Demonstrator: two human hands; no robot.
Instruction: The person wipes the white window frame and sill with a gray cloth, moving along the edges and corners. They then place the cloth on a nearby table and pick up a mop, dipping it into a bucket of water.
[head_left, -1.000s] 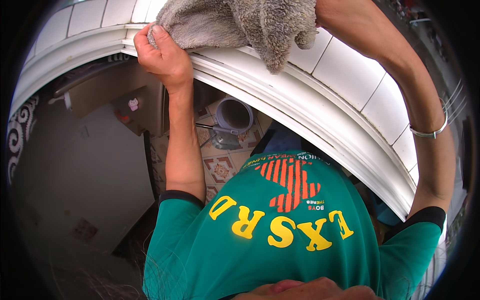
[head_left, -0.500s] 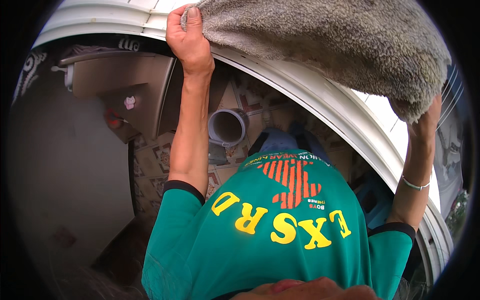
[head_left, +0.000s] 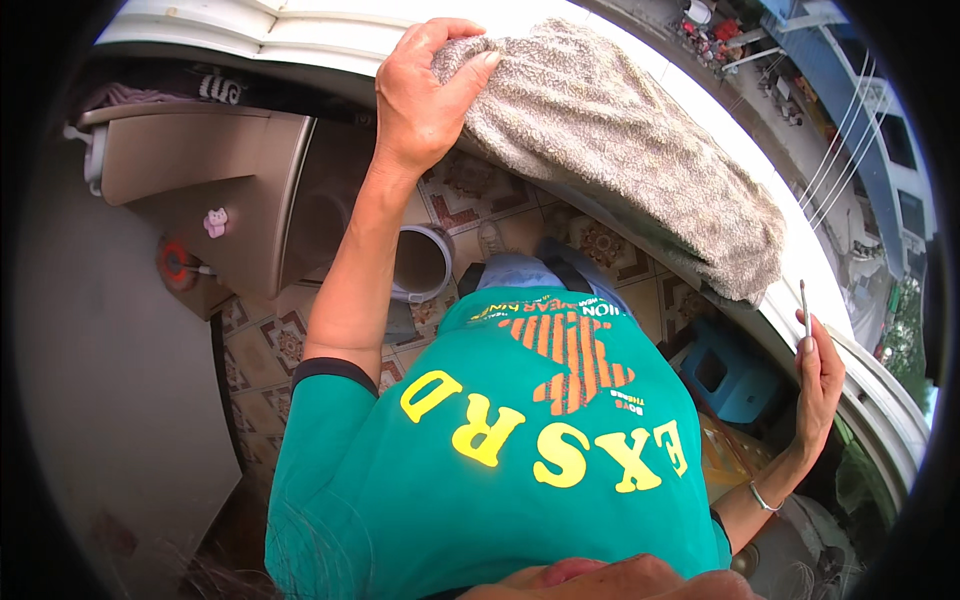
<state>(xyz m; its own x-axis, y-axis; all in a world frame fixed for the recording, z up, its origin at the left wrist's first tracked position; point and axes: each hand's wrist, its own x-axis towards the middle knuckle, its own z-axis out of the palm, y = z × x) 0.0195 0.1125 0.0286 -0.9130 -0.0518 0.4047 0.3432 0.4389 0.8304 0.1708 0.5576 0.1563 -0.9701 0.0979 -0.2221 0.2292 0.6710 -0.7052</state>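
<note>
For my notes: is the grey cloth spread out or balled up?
Spread: the grey cloth stretches along the white ledge, one end in the left hand. Whether it's doubled, I can't tell.

White window ledge (head_left: 815,262) under a grey towel (head_left: 620,140), and patterned tile floor (head_left: 605,245) under a round bucket (head_left: 418,266).

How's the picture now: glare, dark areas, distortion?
Head view: bright white sill looks washed out and bends in an arc; head view: gray cloth is well lit; head view: bucket sits in shade, its inside dim.
</note>
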